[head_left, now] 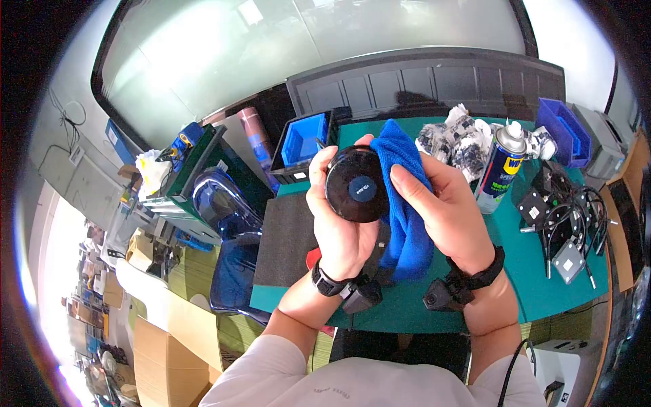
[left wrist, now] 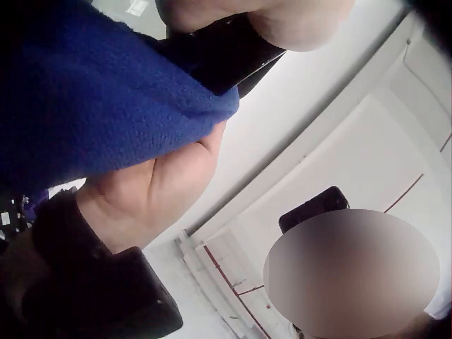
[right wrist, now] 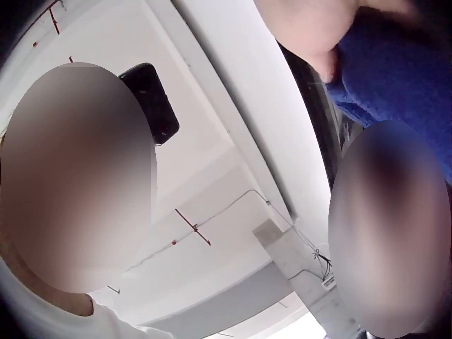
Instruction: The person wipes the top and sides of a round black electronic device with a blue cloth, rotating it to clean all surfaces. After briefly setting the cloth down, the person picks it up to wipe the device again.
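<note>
My left hand (head_left: 344,237) grips a glossy round black object (head_left: 344,182) with a small blue label at its centre, held up over the table in the head view. My right hand (head_left: 453,211) pinches a blue cloth (head_left: 407,247), thumb on top, against the right edge of that object. The cloth hangs down past the fingers and hides part of the rim. In the left wrist view the cloth (left wrist: 106,99) fills the upper left, covering much of the right hand. A fold of the cloth (right wrist: 395,78) shows at the upper right of the right wrist view.
On the green table (head_left: 542,292), a spray can (head_left: 498,169) stands beside crumpled checked rags (head_left: 464,146). Tangled black cables with small boxes (head_left: 566,217) lie at the right. A dark grey mat (head_left: 285,237) lies at the left, with a blue bin (head_left: 305,141) behind.
</note>
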{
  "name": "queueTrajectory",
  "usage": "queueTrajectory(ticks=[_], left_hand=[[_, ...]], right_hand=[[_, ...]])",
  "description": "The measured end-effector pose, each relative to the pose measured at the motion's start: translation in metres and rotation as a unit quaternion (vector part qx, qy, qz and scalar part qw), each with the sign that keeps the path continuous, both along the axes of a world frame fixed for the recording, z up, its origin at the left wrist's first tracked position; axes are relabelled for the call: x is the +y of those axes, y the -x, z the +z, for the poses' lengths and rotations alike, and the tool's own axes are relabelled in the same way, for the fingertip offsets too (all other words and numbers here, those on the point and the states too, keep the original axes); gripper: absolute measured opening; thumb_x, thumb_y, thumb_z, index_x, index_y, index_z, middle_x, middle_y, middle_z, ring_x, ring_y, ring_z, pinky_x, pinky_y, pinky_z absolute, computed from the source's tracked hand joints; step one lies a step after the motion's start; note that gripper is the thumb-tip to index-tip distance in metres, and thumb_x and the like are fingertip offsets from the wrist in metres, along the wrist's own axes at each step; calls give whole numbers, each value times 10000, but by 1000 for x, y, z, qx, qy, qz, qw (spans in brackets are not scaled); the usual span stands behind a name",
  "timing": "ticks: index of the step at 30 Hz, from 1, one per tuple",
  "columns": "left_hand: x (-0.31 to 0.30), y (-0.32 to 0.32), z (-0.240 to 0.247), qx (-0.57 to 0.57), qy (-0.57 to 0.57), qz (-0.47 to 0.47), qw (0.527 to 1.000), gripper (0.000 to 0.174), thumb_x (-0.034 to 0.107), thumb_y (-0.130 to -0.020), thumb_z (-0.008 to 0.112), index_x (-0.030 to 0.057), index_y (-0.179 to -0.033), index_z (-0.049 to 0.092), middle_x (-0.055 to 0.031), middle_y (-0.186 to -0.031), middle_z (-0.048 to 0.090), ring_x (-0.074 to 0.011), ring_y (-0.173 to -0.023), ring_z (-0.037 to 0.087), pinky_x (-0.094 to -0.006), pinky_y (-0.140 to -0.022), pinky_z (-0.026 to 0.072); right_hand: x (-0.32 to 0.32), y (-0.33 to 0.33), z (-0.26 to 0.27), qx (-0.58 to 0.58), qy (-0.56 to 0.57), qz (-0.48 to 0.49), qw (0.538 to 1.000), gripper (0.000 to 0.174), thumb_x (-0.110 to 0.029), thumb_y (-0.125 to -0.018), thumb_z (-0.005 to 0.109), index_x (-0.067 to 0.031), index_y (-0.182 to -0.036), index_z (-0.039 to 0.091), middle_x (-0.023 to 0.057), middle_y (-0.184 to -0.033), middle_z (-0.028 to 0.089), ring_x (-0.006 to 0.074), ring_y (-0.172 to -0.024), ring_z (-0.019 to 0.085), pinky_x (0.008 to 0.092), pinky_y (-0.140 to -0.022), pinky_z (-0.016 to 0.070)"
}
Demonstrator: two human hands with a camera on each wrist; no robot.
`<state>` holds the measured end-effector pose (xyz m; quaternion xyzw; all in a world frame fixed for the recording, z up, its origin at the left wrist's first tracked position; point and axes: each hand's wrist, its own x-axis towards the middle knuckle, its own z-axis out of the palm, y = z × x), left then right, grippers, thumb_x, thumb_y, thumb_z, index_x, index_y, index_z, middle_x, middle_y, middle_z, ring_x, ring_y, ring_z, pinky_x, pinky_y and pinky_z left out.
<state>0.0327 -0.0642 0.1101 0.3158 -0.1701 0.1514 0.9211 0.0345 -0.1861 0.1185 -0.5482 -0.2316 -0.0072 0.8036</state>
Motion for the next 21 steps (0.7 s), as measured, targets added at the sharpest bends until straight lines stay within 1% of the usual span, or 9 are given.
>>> queueTrajectory(ticks=[2,4,5,8,10,14,16,18,21], left_hand=[[0,-1,-5,9,-15,16,1000,303,334,-944,317,117,-1088,473,-193,-1219,534,-280,-1084,538,-411,-971,414],[1,-5,-15,-135,-139,66,979,290,344,-944,320,137,-1085,466,-213,-1236,510,-302,-1086,529,-411,-961,412],[1,-5,-18,-145,-192,97,966,281,347,-945,319,141,-1074,459,-227,-1240,495,-316,-1090,522,-405,-953,413],[2,-4,-18,-143,-210,102,962,271,340,-943,326,137,-1067,454,-236,-1219,503,-317,-1082,525,-405,-950,414],[4,-5,-17,-145,-213,99,961,271,336,-943,330,134,-1066,461,-219,-1219,511,-295,-1073,531,-392,-944,417],[3,0,-11,-80,-137,67,985,281,322,-942,339,102,-1044,480,-109,-1076,552,-213,-974,545,-346,-880,431],[1,-2,-14,-78,-192,143,968,271,301,-938,343,87,-1032,481,-84,-1009,543,-198,-957,533,-335,-889,411],[-1,1,-16,-94,-215,133,963,264,293,-938,353,76,-1023,477,-110,-1061,549,-211,-1007,523,-348,-934,382],[-3,0,-22,-168,-273,169,932,261,293,-938,374,64,-1031,456,-190,-1187,523,-265,-1061,513,-389,-966,368]], right_hand=[[5,-2,-3,-51,-14,-55,997,242,-233,-895,601,-35,-1032,629,-42,-784,595,17,-681,483,190,-572,398],[4,2,-1,-55,5,-97,994,228,-232,-887,612,-34,-998,627,-33,-769,592,24,-682,485,200,-578,402],[4,3,-1,-60,25,-137,988,216,-230,-878,622,-32,-965,625,-24,-754,588,30,-683,487,209,-584,406],[6,2,-3,-69,9,-148,987,207,-222,-864,639,-27,-929,611,-13,-733,579,38,-685,489,218,-593,409],[0,-2,-2,-76,31,-130,988,204,-204,-859,643,-24,-947,607,-9,-742,582,41,-689,492,222,-598,413],[-2,1,2,-100,37,-56,993,213,-163,-842,654,-21,-988,591,7,-766,588,53,-688,499,231,-602,421],[2,2,-1,-105,33,-81,991,213,-158,-831,666,-21,-971,582,19,-769,587,55,-682,498,232,-606,424],[3,4,0,-124,83,-157,976,202,-174,-825,678,-24,-914,576,25,-751,581,59,-671,496,234,-601,420],[6,4,-1,-86,54,-175,979,216,-215,-837,669,-26,-859,568,20,-697,563,61,-629,485,240,-564,408]])
